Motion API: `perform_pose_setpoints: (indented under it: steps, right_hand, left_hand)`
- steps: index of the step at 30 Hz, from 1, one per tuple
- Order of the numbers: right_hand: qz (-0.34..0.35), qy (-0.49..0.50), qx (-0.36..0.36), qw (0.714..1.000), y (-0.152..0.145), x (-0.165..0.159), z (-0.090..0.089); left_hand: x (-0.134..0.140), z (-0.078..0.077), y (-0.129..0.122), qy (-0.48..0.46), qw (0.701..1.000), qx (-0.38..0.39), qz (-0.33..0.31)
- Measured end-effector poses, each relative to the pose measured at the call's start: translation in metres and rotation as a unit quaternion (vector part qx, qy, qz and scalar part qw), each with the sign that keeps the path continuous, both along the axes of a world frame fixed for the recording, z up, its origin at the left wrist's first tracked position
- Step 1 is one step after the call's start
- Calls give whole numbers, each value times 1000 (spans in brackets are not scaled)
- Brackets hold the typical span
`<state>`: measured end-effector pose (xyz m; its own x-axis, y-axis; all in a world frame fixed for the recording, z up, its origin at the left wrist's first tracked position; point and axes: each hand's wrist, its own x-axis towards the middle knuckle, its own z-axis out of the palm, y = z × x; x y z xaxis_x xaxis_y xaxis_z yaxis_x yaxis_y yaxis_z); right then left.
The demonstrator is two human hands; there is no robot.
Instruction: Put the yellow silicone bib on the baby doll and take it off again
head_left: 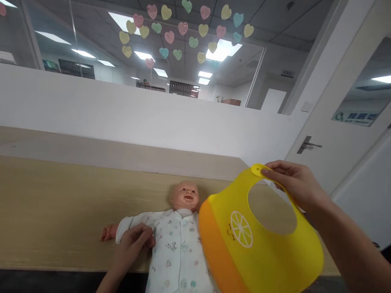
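My right hand [295,179] pinches the neck strap of a yellow silicone bib [269,260] near its buttonhole. Printed on the bib is a white citrus slice, and an orange pocket [215,240] runs along its left side. It hangs tilted above the baby doll [171,252], covering part of the doll's right side in view. The doll lies face up in a white patterned outfit, its mouth open and one arm [111,232] stretched to the left. My left hand [134,242] is loosely closed against the doll's sleeve and side; its fingertips are partly hidden.
The doll lies on a beige-covered table [55,203] whose front edge runs below it. Behind stands a white wall [152,118] with a window bearing several heart-shaped notes [183,28]. At right is a door with a metal handle [308,145].
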<state>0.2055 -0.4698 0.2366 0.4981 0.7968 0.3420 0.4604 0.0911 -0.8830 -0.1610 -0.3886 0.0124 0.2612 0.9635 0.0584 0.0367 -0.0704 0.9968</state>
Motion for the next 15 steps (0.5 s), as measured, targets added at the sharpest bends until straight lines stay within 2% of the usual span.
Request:
perform_pose_setpoints:
  steps: [6,11,15]
  right_hand:
    - [-47,28,25,998,3,13,21]
    - [-79,43,41,995,40,11,30]
    - [-115,86,58,988,71,28,28]
  left_hand:
    - [-1,8,-5,36,999,15,9]
    - [-2,8,-9,90,995,33,26]
    - [-1,9,-10,139,988,49,41]
